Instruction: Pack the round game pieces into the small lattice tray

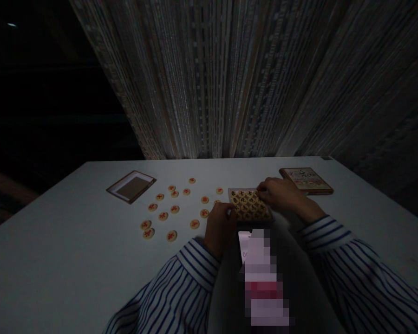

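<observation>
A small shallow tray (271, 215) sits near the table's front edge, filled with rows of round Chinese chess pieces (249, 206) bearing dark characters. My left hand (221, 227) is at the tray's left side, fingers curled and fingertips bent against its edge. Over the far right corner, my right hand (282, 192) has its thumb and fingers pinched together, touching the pieces or the rim there. Whatever either hand grips is hidden by the fingers. Several loose Chinese chess pieces with red characters (174, 209) are scattered left of the tray, the nearest partly behind my left hand.
An open box part with a brown panel (131, 186) lies at the table's left rear. A flat box with a printed lid (308, 180) rests at the right. Below the tray a lit phone (244, 246) is partly blurred out. A striped string curtain (216, 93) hangs behind the white table (73, 241).
</observation>
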Motion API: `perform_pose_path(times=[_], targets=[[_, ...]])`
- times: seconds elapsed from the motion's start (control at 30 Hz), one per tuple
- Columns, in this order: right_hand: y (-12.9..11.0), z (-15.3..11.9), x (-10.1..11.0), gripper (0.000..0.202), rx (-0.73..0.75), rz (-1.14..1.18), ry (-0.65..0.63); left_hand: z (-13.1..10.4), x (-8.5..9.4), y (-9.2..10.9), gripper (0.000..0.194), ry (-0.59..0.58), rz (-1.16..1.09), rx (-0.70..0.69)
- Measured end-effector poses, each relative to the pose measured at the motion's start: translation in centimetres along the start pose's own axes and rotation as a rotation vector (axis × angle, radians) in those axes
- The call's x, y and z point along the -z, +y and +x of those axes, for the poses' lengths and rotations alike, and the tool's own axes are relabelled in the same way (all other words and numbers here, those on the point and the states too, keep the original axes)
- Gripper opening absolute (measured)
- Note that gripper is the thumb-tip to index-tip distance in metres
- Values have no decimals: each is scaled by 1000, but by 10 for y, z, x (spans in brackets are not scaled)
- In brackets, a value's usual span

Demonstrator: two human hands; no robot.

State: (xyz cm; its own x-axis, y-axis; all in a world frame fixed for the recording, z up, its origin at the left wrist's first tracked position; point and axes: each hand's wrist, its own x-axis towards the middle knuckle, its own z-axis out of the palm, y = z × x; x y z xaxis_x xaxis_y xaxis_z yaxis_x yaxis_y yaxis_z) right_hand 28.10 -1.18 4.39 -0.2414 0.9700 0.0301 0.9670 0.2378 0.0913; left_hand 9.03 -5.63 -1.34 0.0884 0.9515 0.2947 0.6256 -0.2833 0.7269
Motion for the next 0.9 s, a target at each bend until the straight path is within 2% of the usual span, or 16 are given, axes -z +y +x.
perform_pose_path(times=[0.63, 0.9], targets=[[-3, -1, 3, 32, 24, -3, -15, 0, 2, 2, 20, -39, -13, 25], [2, 0, 0, 32, 40, 9, -3, -1, 1, 0, 18, -21, -17, 14]])
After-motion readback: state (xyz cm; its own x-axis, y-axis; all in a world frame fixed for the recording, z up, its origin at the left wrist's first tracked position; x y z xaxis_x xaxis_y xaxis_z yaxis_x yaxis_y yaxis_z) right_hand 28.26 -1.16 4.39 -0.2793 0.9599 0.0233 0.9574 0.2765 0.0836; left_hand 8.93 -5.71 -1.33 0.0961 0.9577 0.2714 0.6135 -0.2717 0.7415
